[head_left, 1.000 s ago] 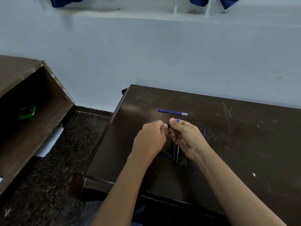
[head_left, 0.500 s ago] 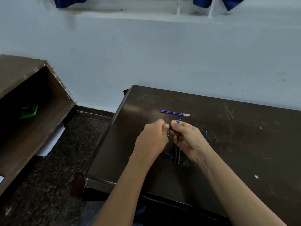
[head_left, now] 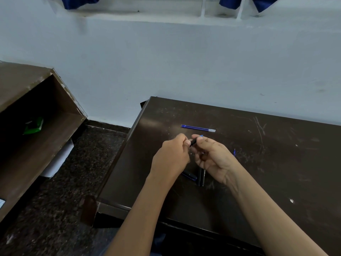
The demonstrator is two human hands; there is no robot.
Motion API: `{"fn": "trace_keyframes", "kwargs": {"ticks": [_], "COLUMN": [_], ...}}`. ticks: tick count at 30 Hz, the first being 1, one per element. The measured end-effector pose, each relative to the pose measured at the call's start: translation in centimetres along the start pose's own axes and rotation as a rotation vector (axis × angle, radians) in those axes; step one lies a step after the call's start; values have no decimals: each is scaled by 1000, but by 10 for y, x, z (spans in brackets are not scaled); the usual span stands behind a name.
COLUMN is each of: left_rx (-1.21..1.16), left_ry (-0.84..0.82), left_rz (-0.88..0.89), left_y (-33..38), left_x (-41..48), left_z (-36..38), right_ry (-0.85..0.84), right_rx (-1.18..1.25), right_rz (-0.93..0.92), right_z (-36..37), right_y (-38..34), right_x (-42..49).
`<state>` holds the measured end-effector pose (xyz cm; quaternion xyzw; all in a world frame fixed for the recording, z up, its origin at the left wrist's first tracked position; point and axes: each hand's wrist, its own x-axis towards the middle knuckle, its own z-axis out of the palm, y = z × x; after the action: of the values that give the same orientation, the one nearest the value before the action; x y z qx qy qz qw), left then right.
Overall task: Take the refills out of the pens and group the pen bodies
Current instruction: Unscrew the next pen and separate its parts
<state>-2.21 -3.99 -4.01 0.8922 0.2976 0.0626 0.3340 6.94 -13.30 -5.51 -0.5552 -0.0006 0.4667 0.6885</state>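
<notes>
Our left hand (head_left: 170,156) and right hand (head_left: 212,156) pinch one slim black plastic pen (head_left: 193,142). A jerky pull could bend the refill inside or scatter parts.

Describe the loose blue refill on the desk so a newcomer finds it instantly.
Start at the dark scratched desk. Beyond the left hand and right hand, which grip a pen, a long thin blue refill with a clear end lies flat, possibly two side by side. Unlike the black pen bodies near the wrists, it is slim, blue and untouched.
</notes>
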Motion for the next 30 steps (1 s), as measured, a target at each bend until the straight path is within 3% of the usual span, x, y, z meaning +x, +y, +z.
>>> {"fn": "trace_keyframes", "kwargs": {"ticks": [7, 14, 21, 26, 28, 30], "left_rx": [30, 17, 79, 91, 108, 117], "left_ry": [-35, -28, -47, -20, 26, 72], "left_rz": [7, 29, 43, -13, -46, -76], "left_y": [-1, -1, -4, -5, -6, -7], "left_x": [-1, -2, 0, 0, 1, 2], "left_z": [2, 0, 2, 0, -2, -3], "right_ry": [66, -8, 145, 431, 568, 598], "right_rx": [-57, -13, 106, 473, 323, -91], "right_rz": [10, 26, -45, -178, -313, -449], "right_z": [0, -1, -6, -20, -30, -37], "right_y": [5, 3, -1, -12, -13, -10], "right_x": [2, 2, 5, 9, 11, 10]}}
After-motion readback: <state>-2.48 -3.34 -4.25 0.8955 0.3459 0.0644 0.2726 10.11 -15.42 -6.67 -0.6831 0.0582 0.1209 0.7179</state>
